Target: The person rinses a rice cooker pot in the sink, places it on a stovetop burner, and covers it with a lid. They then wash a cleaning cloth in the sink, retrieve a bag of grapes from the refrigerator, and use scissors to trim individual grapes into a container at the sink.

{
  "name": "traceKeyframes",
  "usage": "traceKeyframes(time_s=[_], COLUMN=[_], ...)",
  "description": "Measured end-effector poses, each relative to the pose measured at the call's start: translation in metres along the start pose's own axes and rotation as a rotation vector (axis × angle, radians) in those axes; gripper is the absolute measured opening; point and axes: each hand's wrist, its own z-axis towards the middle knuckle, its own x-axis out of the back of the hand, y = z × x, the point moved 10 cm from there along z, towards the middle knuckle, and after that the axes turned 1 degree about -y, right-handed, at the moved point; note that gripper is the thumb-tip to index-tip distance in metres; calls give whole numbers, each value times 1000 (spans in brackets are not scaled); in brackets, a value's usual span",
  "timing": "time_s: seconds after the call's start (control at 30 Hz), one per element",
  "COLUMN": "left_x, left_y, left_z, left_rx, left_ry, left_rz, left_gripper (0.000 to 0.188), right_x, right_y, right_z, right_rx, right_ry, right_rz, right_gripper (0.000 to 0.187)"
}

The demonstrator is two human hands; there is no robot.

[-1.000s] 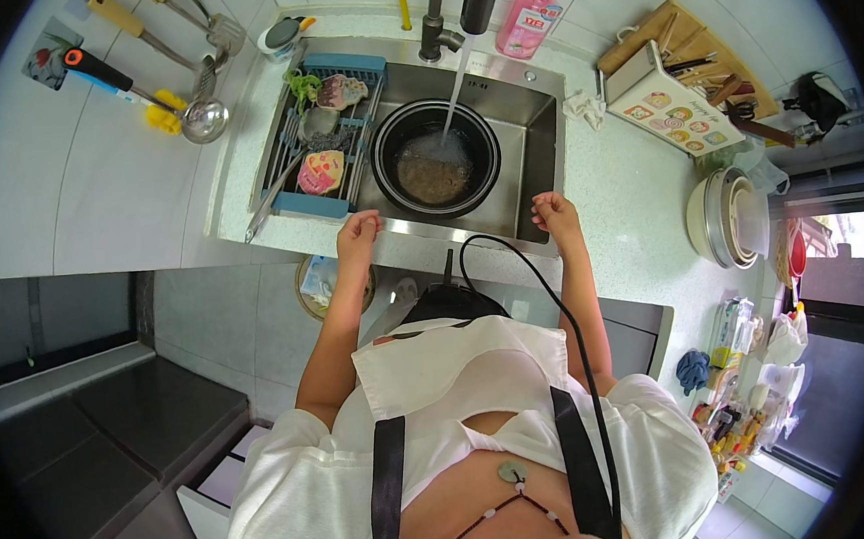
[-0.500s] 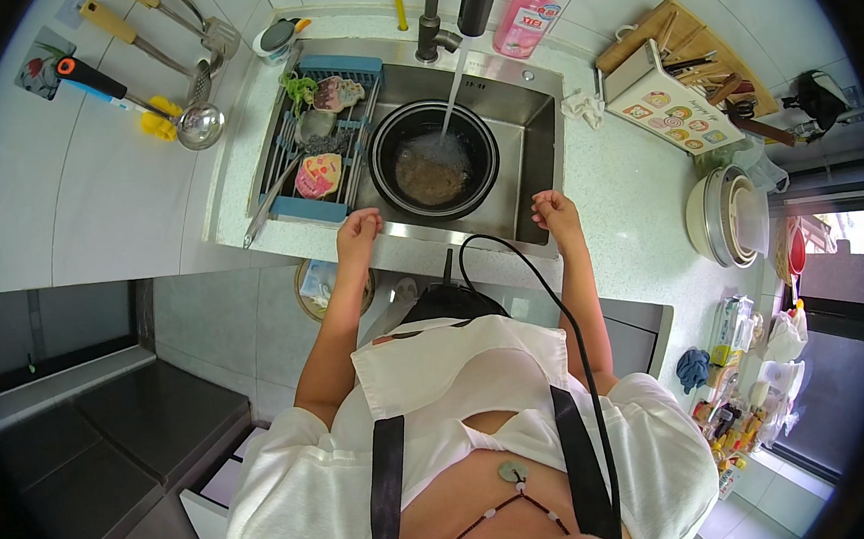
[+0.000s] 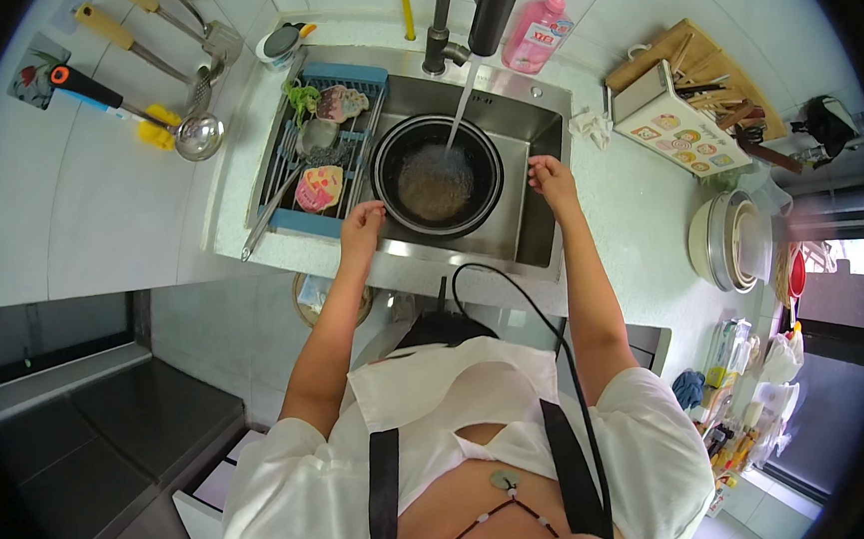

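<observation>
While outstretched, both hands (image 3: 361,226) (image 3: 549,176) at the pot (image 3: 437,175) rim.

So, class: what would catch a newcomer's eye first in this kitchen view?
The black pot in the steel sink, with water streaming into it from the dark tap above. The left hand and right hand rest on the sink's edges either side. A pink soap bottle stands behind the sink.

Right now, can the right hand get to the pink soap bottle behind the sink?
Probably yes. The right hand rests on the sink's right rim, and the pink soap bottle stands on the counter beyond it. Nothing lies between; the black faucet is off to the left.
</observation>
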Motion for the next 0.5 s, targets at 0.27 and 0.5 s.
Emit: traceKeyframes(time_s=[0.27,0.5], left_x=[-17,8], left_y=[10,-18], left_z=[47,42], left_rx=[-66,44], left_ry=[43,137], left_rz=[69,33], left_gripper=[21,19], right_x=[-29,-61], right_y=[-38,-109], right_z=[104,176], right_rx=[145,385], right_ry=[27,73], right_rz=[-51,-437], right_gripper=[24,34])
